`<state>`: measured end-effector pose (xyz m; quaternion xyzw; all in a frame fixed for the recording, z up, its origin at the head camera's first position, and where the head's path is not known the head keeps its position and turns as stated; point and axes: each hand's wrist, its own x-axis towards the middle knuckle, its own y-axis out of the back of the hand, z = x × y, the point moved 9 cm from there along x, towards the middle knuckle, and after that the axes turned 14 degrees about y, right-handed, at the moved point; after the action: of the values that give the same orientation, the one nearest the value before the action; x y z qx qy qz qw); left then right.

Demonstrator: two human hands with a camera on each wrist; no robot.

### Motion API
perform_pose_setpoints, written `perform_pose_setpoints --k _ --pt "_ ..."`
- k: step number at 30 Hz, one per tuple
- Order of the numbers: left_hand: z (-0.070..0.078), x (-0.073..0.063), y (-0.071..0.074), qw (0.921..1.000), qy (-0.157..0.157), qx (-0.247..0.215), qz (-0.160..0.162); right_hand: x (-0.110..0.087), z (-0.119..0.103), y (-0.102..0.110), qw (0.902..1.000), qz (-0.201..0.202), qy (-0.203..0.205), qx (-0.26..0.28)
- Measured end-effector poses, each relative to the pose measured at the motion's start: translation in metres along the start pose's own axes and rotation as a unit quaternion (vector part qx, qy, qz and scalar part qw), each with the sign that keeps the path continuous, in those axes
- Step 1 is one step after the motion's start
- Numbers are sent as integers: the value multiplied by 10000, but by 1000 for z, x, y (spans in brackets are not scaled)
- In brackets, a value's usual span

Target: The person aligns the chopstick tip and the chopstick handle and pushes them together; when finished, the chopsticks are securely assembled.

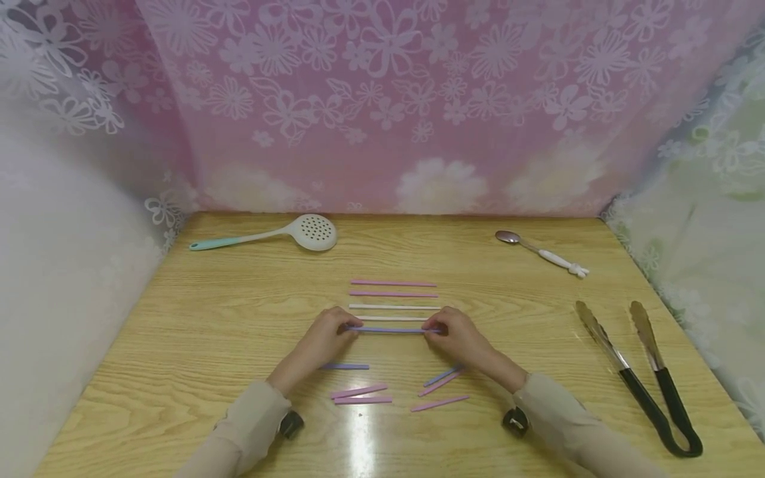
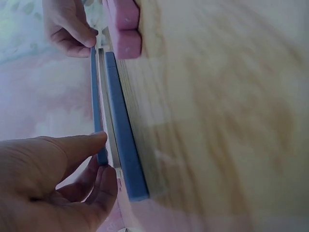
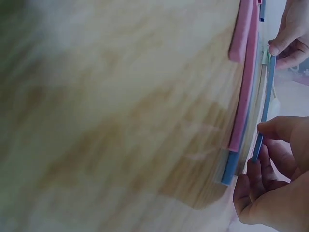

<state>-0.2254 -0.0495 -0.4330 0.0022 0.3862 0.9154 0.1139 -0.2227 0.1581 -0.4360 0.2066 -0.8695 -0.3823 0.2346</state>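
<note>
Angling inward, left hand and right hand pinch a blue stick between them.

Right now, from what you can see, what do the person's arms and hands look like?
The left hand and right hand are bare, with no gloves. The left sleeve and right sleeve are plain beige, creased, and end short of the wrists. A small black block shows beside each cuff, left and right.

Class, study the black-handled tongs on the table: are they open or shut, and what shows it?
Open: the tongs lie with their two metal tips well apart.
</note>
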Motion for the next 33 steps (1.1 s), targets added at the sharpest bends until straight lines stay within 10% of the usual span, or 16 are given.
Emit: perform_pose_setpoints --k 33 --pt "-10 4 -3 9994 303 12 -178 -5 10 12 9986 260 -430 159"
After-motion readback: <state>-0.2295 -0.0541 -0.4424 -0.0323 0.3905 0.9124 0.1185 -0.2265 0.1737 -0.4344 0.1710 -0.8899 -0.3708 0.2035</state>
